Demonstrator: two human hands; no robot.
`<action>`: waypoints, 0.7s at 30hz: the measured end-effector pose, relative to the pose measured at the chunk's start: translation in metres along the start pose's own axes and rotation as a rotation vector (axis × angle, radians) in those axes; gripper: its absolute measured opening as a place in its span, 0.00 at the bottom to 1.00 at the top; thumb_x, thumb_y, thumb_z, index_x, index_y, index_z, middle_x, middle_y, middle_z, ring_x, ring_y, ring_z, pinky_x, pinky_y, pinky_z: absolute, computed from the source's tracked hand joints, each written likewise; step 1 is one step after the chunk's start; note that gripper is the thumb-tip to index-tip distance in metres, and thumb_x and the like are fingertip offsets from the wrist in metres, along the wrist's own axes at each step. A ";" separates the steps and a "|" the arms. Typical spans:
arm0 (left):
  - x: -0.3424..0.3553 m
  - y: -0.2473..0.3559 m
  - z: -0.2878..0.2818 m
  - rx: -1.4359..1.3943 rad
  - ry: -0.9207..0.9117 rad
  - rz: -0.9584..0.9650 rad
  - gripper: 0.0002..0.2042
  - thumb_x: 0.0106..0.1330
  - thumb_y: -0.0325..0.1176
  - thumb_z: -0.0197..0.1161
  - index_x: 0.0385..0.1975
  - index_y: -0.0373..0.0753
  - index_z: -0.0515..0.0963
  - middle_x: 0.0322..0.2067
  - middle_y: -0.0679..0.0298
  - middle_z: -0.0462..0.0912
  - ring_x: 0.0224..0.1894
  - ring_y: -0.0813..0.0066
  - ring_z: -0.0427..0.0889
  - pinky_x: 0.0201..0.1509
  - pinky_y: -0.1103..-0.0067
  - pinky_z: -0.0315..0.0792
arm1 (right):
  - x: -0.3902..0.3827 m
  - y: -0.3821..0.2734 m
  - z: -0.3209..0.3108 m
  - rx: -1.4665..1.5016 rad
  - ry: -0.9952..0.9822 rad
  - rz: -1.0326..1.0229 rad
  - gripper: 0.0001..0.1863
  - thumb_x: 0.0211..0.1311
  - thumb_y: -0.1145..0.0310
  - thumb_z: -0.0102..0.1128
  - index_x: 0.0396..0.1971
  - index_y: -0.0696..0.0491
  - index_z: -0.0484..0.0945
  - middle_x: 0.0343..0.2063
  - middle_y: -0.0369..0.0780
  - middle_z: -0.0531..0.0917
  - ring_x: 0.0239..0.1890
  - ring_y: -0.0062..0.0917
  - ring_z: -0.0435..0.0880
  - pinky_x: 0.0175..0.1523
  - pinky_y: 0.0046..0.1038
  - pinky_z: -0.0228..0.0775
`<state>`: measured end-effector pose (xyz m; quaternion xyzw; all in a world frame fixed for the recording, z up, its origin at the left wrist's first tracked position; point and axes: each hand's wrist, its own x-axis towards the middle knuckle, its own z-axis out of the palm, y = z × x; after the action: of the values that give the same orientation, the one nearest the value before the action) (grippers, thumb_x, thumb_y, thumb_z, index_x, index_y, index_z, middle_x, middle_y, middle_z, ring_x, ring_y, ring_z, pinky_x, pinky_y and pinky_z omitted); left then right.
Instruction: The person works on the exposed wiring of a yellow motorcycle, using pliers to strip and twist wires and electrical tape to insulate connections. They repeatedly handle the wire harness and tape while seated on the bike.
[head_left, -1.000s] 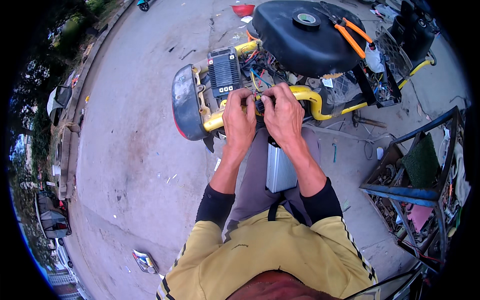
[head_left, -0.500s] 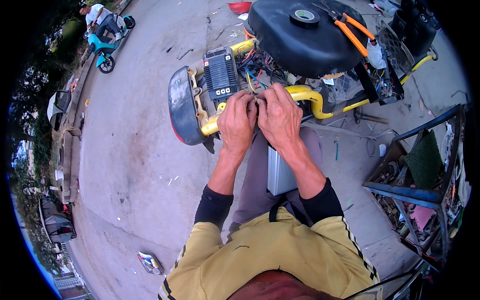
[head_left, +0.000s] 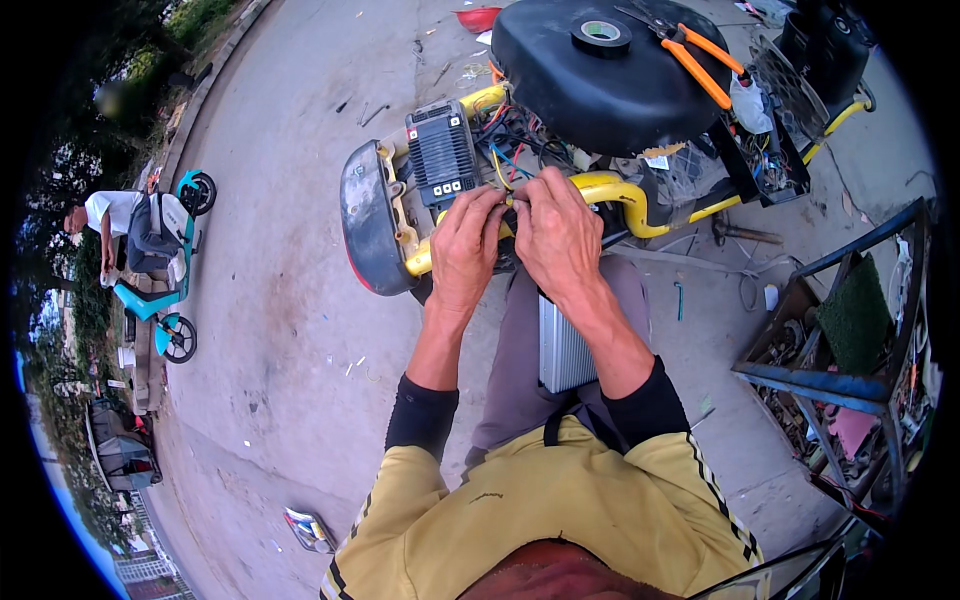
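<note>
The scooter [head_left: 600, 130] fills the top of the view, stripped down w/ its yellow frame tube [head_left: 620, 190] bare and the black seat [head_left: 590, 80] up front. On the seat sit a roll of black tape [head_left: 601, 36] and orange-handled pliers [head_left: 700, 60]. A finned black controller box [head_left: 441, 152] sits by the rear fender [head_left: 368, 220], and a silver finned box [head_left: 563, 345] rests on the person's lap. A blue metal rack [head_left: 840, 380] stands at the right; a second person w/ a teal scooter [head_left: 170, 270] waits well apart on the left. The wires [head_left: 510, 150] come out in a loose bundle between controller box and seat, running down to both hands. Risk, as I judge it: so many wires bunched close that a wrong pair gets joined, or a bare end touches the frame tube and shorts; a hard tug could also pull a wire off its plug. Left hand [head_left: 465, 250] and right hand [head_left: 557, 235] meet just over the frame tube, fingers [head_left: 497, 203] of both pinched tight on the wire ends; exactly which wire, can't tell, too small.
</note>
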<state>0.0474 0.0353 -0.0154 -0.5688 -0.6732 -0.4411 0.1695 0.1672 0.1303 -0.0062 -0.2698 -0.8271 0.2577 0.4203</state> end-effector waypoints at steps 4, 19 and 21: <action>-0.002 -0.002 0.002 0.057 0.011 0.016 0.11 0.67 0.17 0.72 0.47 0.33 0.84 0.44 0.54 0.89 0.44 0.54 0.90 0.47 0.65 0.84 | 0.001 -0.001 -0.001 0.011 -0.003 0.002 0.05 0.65 0.75 0.70 0.38 0.54 0.83 0.39 0.41 0.81 0.45 0.42 0.86 0.46 0.45 0.79; 0.001 0.021 0.007 0.175 0.053 -0.258 0.06 0.67 0.28 0.72 0.39 0.34 0.87 0.34 0.57 0.88 0.36 0.60 0.87 0.39 0.66 0.78 | -0.002 0.003 0.003 0.086 0.042 -0.053 0.05 0.65 0.76 0.69 0.39 0.54 0.84 0.39 0.41 0.81 0.46 0.42 0.86 0.47 0.44 0.78; 0.004 0.021 0.007 -0.031 0.026 -0.579 0.07 0.68 0.31 0.71 0.35 0.32 0.87 0.28 0.57 0.86 0.29 0.66 0.83 0.36 0.66 0.75 | -0.004 0.004 0.004 0.089 0.046 -0.071 0.05 0.65 0.76 0.68 0.39 0.54 0.84 0.40 0.41 0.81 0.46 0.42 0.86 0.47 0.44 0.78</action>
<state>0.0677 0.0424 -0.0083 -0.3499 -0.7985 -0.4886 0.0362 0.1668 0.1296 -0.0126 -0.2274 -0.8141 0.2729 0.4595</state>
